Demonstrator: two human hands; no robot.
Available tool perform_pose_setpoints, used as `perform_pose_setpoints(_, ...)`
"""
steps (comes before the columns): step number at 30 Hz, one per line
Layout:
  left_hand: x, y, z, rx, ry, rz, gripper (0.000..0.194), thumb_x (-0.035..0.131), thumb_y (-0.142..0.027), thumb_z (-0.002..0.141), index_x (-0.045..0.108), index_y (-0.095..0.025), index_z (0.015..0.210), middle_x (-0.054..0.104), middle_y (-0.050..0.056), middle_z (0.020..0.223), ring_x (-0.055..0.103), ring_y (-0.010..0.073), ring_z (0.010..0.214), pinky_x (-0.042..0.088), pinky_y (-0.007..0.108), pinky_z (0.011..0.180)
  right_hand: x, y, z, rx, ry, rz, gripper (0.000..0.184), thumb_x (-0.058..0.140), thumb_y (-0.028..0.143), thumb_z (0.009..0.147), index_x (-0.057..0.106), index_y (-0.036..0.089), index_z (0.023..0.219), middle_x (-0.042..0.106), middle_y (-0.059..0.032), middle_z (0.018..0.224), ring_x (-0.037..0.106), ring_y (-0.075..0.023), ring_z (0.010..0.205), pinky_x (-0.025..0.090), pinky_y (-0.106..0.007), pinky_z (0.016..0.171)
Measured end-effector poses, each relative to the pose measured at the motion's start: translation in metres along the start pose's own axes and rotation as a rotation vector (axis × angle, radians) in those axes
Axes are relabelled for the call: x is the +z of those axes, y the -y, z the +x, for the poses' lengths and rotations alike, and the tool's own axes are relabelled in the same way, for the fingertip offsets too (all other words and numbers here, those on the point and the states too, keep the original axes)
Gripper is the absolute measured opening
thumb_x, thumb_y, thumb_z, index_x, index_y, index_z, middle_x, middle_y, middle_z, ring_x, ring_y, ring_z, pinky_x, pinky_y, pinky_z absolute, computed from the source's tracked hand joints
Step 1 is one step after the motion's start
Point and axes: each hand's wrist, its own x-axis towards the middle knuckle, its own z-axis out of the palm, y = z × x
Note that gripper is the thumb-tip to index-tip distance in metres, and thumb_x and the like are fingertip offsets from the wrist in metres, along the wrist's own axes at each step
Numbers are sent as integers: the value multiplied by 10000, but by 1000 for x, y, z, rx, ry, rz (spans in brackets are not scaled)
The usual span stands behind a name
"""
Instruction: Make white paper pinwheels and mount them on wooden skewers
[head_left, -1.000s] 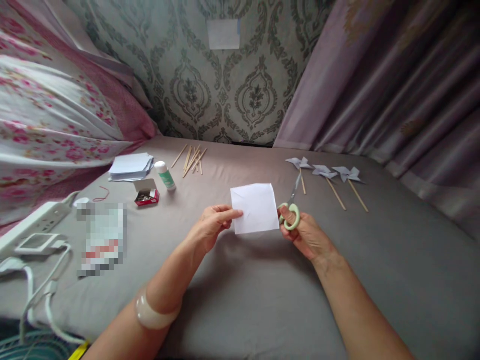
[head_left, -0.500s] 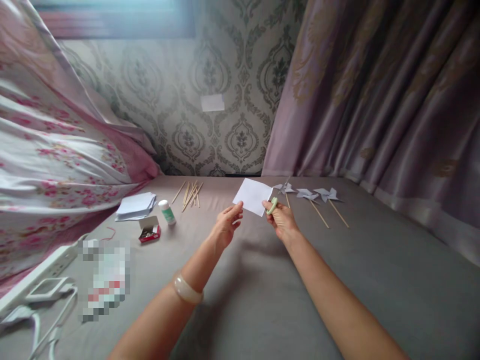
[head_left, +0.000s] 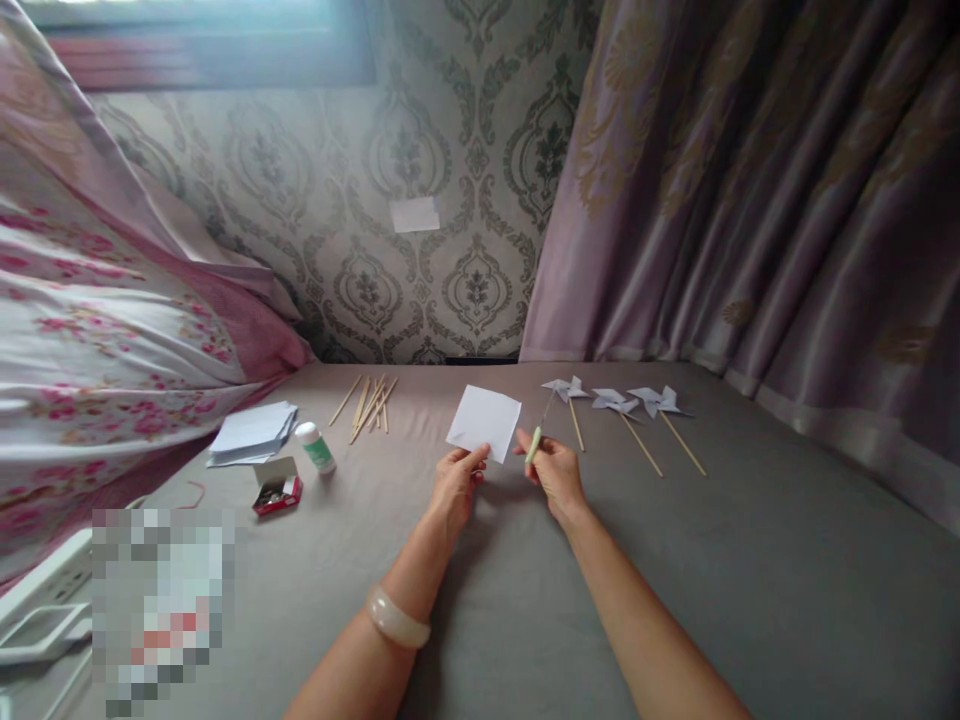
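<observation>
My left hand (head_left: 459,476) pinches the lower edge of a white square sheet of paper (head_left: 484,420), thumb on top, holding it above the grey surface. In my right hand (head_left: 553,468) is a pair of scissors (head_left: 534,443) with pale green handles, the thin blades pointing up and away. The scissors are apart from the paper, a little to its right. Beyond the right hand lie three white paper pinwheels on wooden sticks; the nearest pinwheel (head_left: 566,388) is partly behind the scissors' tips.
On the left are loose wooden sticks (head_left: 371,405), a stack of white paper (head_left: 253,432), a white-and-green glue bottle (head_left: 315,448) and a small red box (head_left: 277,488) of metal bits. A white power strip (head_left: 49,572) lies front left. Curtains (head_left: 675,180) hang at the right.
My right hand has let go of the paper's right corner and moved slightly away, keeping the scissors. My left hand now grips the paper's lower edge, and the sheet has come lower and left.
</observation>
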Motion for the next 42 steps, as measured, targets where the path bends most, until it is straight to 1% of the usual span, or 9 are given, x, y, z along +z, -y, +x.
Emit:
perform_pose_setpoints(4,-15,-9,12,72,-62,-12,421,876,-393,403,571,-142,551,548,-14,547,497,69,537,343,187,509,-10,2,-3,66,181,-172,439,752,563,596,583,163,532,467,43,383,374,-69,371,250,-209,383)
perform_pose_setpoints(9,-24,-22,19,115,-73,-55,416,875,-389,413,596,-136,588,544,-25,567,480,60,538,341,185,522,-9,-2,-11,136,363,-340,463,729,576,627,576,152,522,407,59,382,329,-64,382,204,-216,402)
perform_pose_setpoints(13,-24,-32,20,138,-60,-93,419,875,-386,414,584,-141,590,531,-38,553,459,57,524,339,192,526,-6,-3,-15,96,474,-587,452,680,560,675,527,166,514,340,69,432,283,-73,451,187,-237,453)
perform_pose_setpoints(16,-23,-38,19,151,-43,-120,413,875,-365,427,544,-147,546,521,-40,531,450,57,515,336,199,528,-8,1,-16,4,456,-711,427,642,545,697,529,166,537,341,60,494,306,-90,519,224,-239,489)
perform_pose_setpoints(20,-20,-45,17,164,-9,-160,402,873,-349,451,536,-149,538,518,-43,524,442,54,505,331,205,528,-5,8,-22,-91,507,-663,372,619,514,726,613,149,653,427,48,561,377,-108,570,291,-231,520)
perform_pose_setpoints(23,-16,-50,14,156,15,-198,376,876,-328,454,579,-144,592,522,-48,530,440,52,504,324,201,520,-1,13,-29,-94,578,-622,384,589,512,768,644,133,734,470,33,608,400,-115,598,320,-227,540)
perform_pose_setpoints(27,-11,-59,7,144,30,-231,367,879,-303,449,590,-142,608,536,-46,538,461,52,512,329,196,513,4,16,-35,-91,651,-549,368,587,502,784,619,144,706,469,34,617,398,-114,605,340,-234,574)
perform_pose_setpoints(36,3,-70,-12,41,42,-204,379,887,-269,416,618,-136,648,655,13,608,601,97,574,411,195,537,2,19,-35,-110,621,-476,396,610,520,770,647,135,686,579,0,626,503,-145,632,382,-256,601)
perform_pose_setpoints(42,7,-74,-18,48,47,-229,335,876,-230,457,615,-138,646,665,13,624,606,99,553,469,219,569,1,25,-38,-101,605,-465,426,622,546,756,654,131,662,604,-18,611,530,-153,611,383,-258,569)
